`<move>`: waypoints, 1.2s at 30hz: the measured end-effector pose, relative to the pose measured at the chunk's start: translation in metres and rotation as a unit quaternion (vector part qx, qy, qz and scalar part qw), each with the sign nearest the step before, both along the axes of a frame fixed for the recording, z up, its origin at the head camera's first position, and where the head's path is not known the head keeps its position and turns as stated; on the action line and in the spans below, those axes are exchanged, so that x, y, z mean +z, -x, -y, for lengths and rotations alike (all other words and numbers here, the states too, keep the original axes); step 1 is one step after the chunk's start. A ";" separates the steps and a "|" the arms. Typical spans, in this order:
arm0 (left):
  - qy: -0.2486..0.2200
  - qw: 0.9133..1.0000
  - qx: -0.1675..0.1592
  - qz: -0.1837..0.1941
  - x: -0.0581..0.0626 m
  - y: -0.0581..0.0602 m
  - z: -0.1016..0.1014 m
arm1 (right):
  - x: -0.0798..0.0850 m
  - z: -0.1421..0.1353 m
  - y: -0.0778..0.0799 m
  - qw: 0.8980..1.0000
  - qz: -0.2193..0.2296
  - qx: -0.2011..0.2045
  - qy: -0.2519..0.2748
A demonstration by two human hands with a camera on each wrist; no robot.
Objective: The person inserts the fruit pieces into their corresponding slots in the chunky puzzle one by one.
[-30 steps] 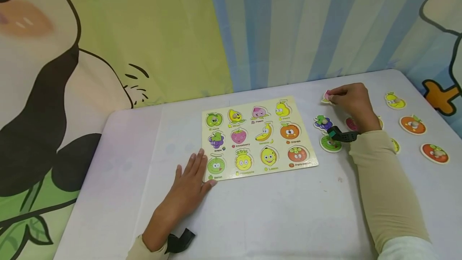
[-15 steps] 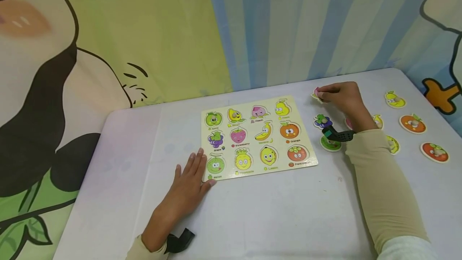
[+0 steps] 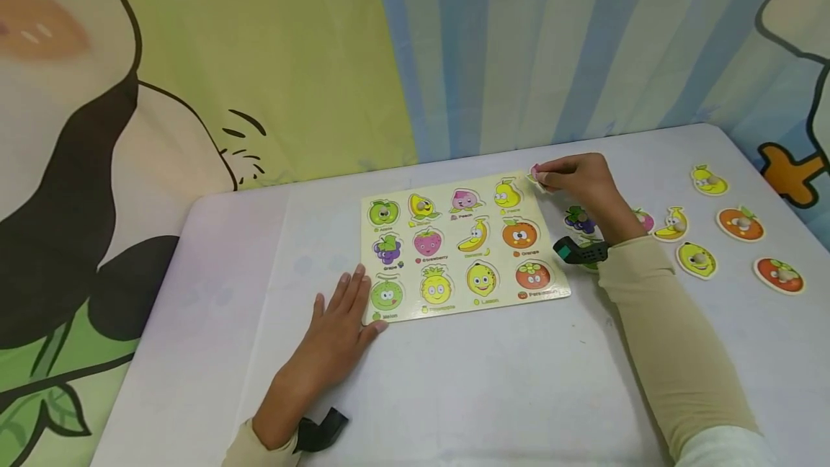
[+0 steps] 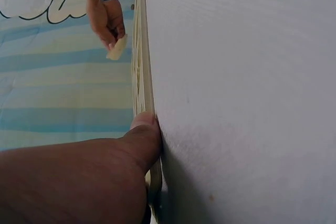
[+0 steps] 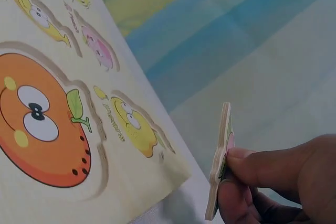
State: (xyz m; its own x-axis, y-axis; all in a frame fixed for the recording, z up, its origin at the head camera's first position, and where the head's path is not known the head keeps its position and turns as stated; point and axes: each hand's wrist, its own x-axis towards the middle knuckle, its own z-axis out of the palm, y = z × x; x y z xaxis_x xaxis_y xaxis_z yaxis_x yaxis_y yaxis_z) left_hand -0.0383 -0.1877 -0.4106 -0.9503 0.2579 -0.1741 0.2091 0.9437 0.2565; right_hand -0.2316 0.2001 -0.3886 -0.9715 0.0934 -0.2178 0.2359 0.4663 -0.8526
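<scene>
A pale yellow wooden puzzle board (image 3: 460, 279) with cut-out fruit pictures lies on the white table. My left hand (image 3: 331, 352) rests at its left edge with fingers stretched out, and the thumb touches the lower-left corner. Beyond the board's upper-right corner, my right hand (image 3: 583, 179) pinches a pink-and-green peach puzzle piece (image 3: 534, 173). In the right wrist view this wooden piece (image 5: 221, 156) is held edge-on between thumb and fingers, apart from the board. The board's pear picture (image 5: 135, 124) is the nearest one. Knobbed apple (image 3: 384, 212) and yellow fruit (image 3: 421, 207) pieces sit in the top row.
Several loose knobbed pieces lie to the right: grapes (image 3: 579, 219), banana (image 3: 671, 225), lemon (image 3: 697, 260), pear (image 3: 710, 180), orange (image 3: 741, 224) and persimmon (image 3: 779, 275). Under the right wrist, a green piece and a strawberry are partly hidden. A printed cloth (image 3: 519, 56) hangs behind the table.
My right hand has moved left with the peach piece, from among the loose pieces to the board's upper-right corner. The left hand stays in place.
</scene>
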 end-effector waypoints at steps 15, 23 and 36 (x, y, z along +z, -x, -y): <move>0.002 1.000 0.000 -0.003 -0.001 0.000 0.000 | 0.001 0.019 -0.005 0.999 -0.020 0.041 0.029; 0.008 1.000 -0.002 -0.006 0.000 -0.001 -0.001 | -0.003 0.033 -0.006 0.995 -0.043 0.047 0.080; 0.010 1.000 0.002 0.001 0.003 0.000 -0.002 | -0.009 0.057 -0.002 0.992 -0.046 0.076 0.091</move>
State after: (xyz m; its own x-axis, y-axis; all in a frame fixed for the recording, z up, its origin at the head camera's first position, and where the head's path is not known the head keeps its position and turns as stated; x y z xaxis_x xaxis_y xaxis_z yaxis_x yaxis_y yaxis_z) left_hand -0.0378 -0.1856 -0.4080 -0.9509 0.2511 -0.1809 0.2056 0.9494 0.2372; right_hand -0.2299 0.1434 -0.3979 -0.9878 -0.0888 -0.1283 0.0928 0.3264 -0.9407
